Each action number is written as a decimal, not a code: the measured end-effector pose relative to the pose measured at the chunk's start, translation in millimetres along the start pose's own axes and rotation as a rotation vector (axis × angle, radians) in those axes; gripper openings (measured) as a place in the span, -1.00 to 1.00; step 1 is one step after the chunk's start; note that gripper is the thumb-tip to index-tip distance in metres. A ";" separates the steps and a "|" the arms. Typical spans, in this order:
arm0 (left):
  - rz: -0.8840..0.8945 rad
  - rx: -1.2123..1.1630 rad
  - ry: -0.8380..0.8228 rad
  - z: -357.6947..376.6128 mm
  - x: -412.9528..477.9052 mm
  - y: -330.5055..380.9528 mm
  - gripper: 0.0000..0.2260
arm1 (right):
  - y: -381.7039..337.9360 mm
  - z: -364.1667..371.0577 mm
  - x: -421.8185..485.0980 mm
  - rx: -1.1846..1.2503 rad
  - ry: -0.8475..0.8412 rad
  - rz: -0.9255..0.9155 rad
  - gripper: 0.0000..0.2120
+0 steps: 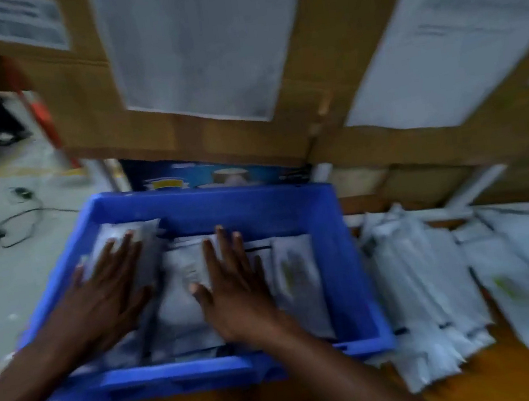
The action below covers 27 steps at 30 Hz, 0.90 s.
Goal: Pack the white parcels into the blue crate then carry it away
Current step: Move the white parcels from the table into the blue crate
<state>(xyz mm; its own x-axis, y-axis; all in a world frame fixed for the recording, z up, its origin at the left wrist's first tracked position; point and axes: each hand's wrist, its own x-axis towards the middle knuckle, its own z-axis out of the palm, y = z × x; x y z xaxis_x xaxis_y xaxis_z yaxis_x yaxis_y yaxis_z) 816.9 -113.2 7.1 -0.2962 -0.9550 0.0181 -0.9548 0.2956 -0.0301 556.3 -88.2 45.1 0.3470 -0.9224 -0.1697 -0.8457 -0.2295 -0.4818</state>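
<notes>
A blue crate sits on an orange-brown table, with several white parcels lying flat inside it. My left hand rests palm down on the parcels at the crate's left side, fingers spread. My right hand lies flat on the parcels in the middle of the crate, fingers apart. Neither hand grips anything. To the right of the crate, a row of more white parcels lies overlapped on the table. The view is blurred.
Large cardboard boxes with white paper labels stand right behind the crate. A dark blue printed box sits between them and the crate. On the left is grey floor with black cables, and a person's legs at the far upper left.
</notes>
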 end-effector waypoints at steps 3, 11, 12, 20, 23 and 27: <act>-0.022 -0.034 -0.002 72.8 40.7 -30.4 -0.23 | 29.0 -33.3 -27.1 -0.027 0.101 -0.013 -0.33; 0.033 -0.337 0.139 -61.7 69.2 207.5 -0.30 | 172.3 -107.7 -107.9 -0.056 0.364 0.098 -0.36; 0.023 -0.337 0.114 -66.9 75.1 235.8 -0.27 | 197.9 -114.7 -119.5 -0.059 0.394 0.113 -0.37; 0.122 -0.446 0.040 -58.3 112.7 499.7 -0.29 | 407.9 -138.9 -205.2 -0.167 0.368 0.276 -0.37; 0.133 -0.472 0.031 -30.9 132.2 583.7 -0.32 | 471.8 -136.8 -226.2 -0.115 0.314 0.312 -0.35; 0.118 -0.459 -0.042 18.1 150.9 658.0 -0.43 | 527.6 -133.2 -243.9 -0.120 0.259 0.305 -0.31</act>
<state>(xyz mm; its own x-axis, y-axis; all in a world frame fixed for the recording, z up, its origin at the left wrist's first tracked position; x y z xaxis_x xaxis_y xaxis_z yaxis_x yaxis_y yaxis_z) 144.3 -63.3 -28.1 -0.4108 -0.9117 -0.0001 -0.8294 0.3737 0.4152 -28.5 -25.6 -53.3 -0.0268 -0.9978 -0.0600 -0.9404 0.0455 -0.3371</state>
